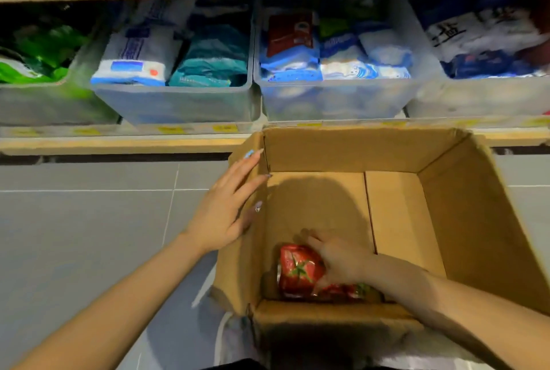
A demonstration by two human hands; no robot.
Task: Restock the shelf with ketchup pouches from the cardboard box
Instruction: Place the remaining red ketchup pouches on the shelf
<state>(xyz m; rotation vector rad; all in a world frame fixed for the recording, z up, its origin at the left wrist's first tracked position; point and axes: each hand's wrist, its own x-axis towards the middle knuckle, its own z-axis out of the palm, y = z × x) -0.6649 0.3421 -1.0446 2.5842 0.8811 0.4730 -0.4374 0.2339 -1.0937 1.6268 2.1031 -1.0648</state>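
Cardboard box (464,220) nearly empty; right hand (339,262) down on a red pouch (297,271).

Pouch lies at the box's near-left corner, a second pouch (354,290) partly hidden under the wrist. Right fingers curl over the top pouch; grip looks closed on it, though the fingertips are hidden. Left hand (223,217) lies flat, fingers straight, against the box's left wall, steadying it. Advice: keep that wall braced, get the thumb under the pouch edge, lift straight up clear of the rim, then look for a gap on the shelf (119,146); no ketchup bin is visible here.
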